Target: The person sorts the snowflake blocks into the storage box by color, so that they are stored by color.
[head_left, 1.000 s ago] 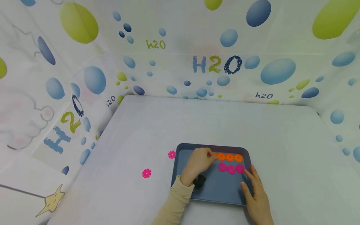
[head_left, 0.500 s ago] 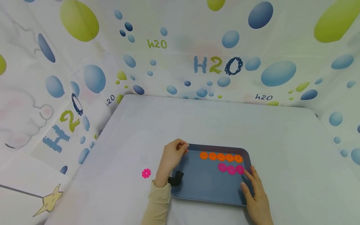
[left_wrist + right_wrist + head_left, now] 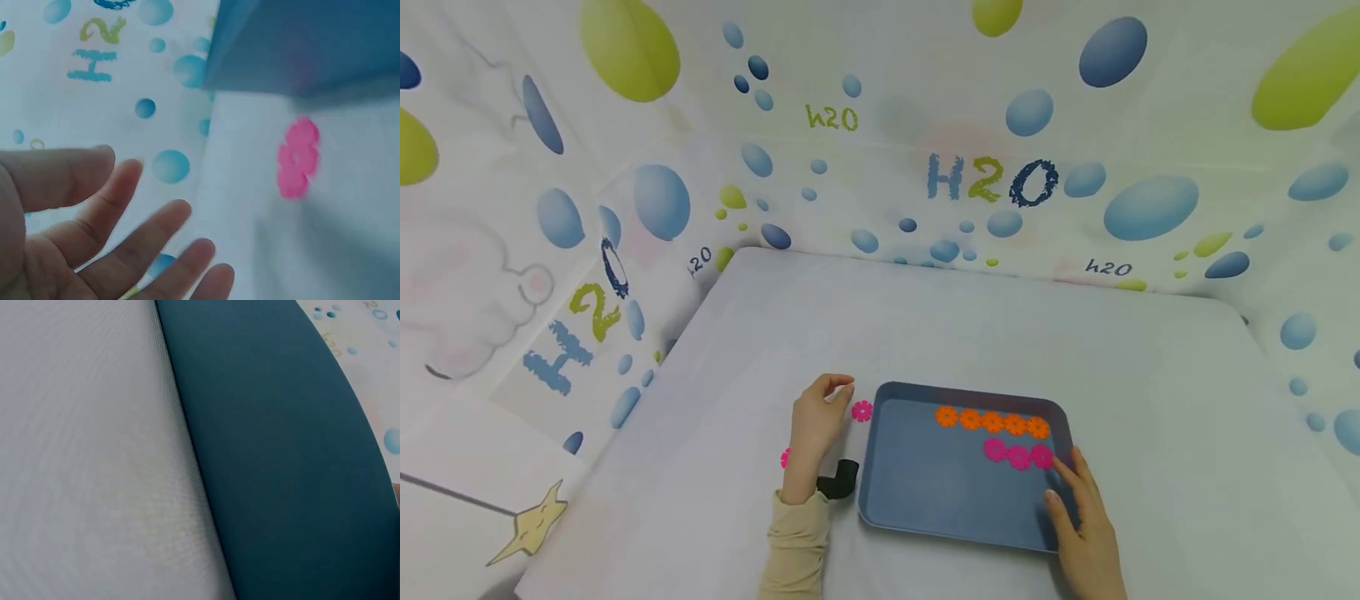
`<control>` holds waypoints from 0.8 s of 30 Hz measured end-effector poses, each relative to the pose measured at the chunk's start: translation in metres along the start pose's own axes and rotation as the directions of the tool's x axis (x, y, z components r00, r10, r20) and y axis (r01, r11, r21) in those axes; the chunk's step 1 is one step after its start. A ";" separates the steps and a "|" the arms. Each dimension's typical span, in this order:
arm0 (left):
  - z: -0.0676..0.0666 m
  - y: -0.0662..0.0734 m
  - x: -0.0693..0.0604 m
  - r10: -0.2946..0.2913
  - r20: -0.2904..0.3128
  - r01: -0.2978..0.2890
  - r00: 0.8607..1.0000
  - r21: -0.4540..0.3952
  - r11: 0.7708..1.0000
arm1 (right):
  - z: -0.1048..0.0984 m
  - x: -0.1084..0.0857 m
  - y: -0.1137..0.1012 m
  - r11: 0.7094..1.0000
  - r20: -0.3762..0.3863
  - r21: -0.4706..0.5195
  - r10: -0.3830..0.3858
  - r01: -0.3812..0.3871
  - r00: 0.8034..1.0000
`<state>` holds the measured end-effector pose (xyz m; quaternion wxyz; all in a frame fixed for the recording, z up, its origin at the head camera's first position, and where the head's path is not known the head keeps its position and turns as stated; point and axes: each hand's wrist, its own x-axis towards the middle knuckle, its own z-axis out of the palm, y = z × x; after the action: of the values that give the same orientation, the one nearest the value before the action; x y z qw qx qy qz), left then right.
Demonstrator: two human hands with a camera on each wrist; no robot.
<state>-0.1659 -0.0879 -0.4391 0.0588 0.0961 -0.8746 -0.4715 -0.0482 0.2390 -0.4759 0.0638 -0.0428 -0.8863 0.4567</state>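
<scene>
My left hand (image 3: pixel 816 417) is over the table just left of the grey-blue tray (image 3: pixel 917 492), fingers loosely bent with nothing between them. A pink notched, flower-shaped disc (image 3: pixel 862 411) lies on the table close to its fingertips; the left wrist view also has this pink disc (image 3: pixel 297 159), apart from the fingers. Inside the tray, a row of several orange discs (image 3: pixel 992 422) runs along the far side, with three pink discs (image 3: pixel 1018 457) below at the right. My right hand (image 3: pixel 1084 529) rests at the tray's right rim, fingers spread, the index fingertip near a pink disc.
Another pink disc (image 3: pixel 785 458) is partly hidden behind the left wrist. A black camera mount (image 3: pixel 841 481) juts from that wrist beside the tray's left edge. The white table (image 3: pixel 985 325) meets a patterned backdrop (image 3: pixel 880 192) behind and at the sides.
My left hand has left the orange row and moved left, out of the tray to beside the pink disc. A fifth orange disc now shows at the row's left end. The right hand stays put.
</scene>
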 end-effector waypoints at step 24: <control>0.022 -0.015 0.005 0.215 0.157 -0.241 0.964 0.165 0.956 | -0.002 0.001 0.001 1.000 -0.009 0.013 -0.018 0.019 1.000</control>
<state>-0.1733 -0.0795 -0.4634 0.0433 -0.0335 -0.9214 -0.3847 -0.0489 0.2410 -0.4758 0.0721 -0.0362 -0.8834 0.4616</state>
